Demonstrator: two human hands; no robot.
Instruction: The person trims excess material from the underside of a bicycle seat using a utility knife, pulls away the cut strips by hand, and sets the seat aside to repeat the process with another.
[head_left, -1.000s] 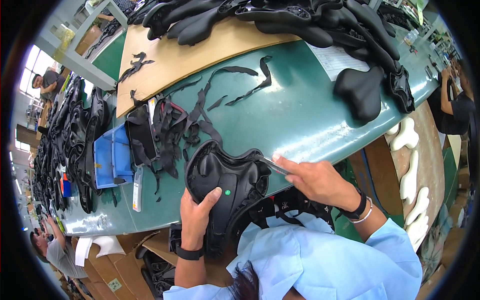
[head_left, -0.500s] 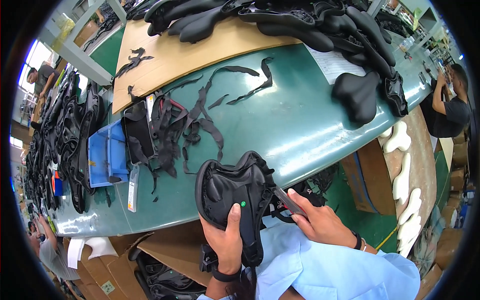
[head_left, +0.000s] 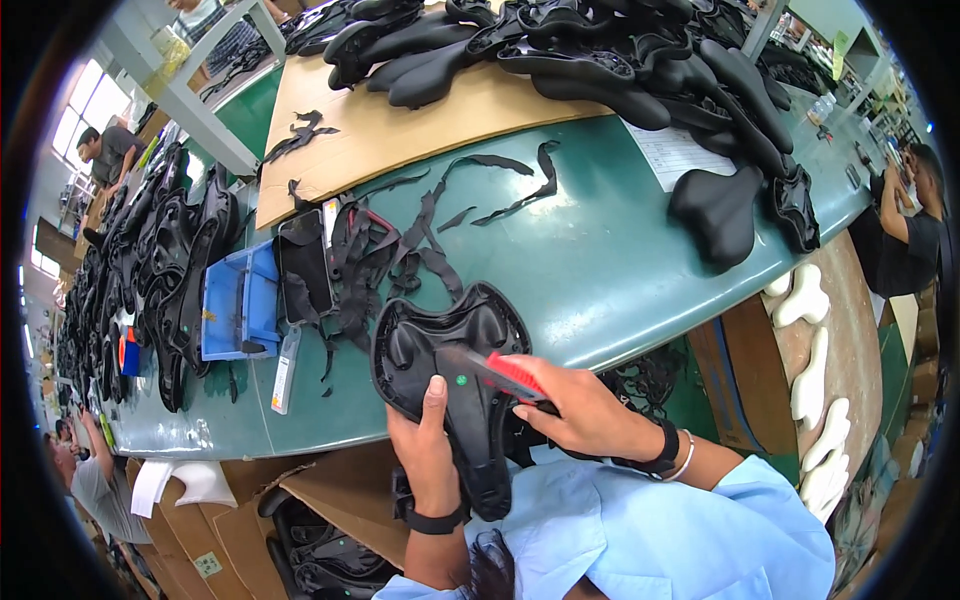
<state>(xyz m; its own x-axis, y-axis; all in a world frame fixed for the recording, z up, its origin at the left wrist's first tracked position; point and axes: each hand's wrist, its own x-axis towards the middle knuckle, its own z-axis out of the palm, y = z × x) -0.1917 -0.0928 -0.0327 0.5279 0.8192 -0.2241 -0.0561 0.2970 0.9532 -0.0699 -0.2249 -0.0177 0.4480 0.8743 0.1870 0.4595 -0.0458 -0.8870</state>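
Note:
A black bicycle saddle (head_left: 475, 420) is held underside up at the table's near edge, its wide end pointing away from me. My left hand (head_left: 428, 450) grips its left side, thumb lying on the underside near a small green sticker. My right hand (head_left: 575, 405) is closed around a red-and-dark utility knife (head_left: 515, 378). The blade, partly blurred, reaches over the saddle's underside; whether it touches cannot be made out. Black trimmed strips (head_left: 400, 245) lie in a tangle beyond the saddle, beside a blue bin (head_left: 240, 305).
Many saddles (head_left: 590, 65) are heaped on cardboard (head_left: 400, 150) at the far side, with one saddle (head_left: 715, 215) apart at right. Black covers (head_left: 170, 260) pile up at left. White pads (head_left: 815, 365) line a board at right. An open box (head_left: 330, 505) stands below the table edge.
The knife has moved left, from the saddle's right rim to over its underside. The saddle has turned and shifted slightly left. My view has shifted a little.

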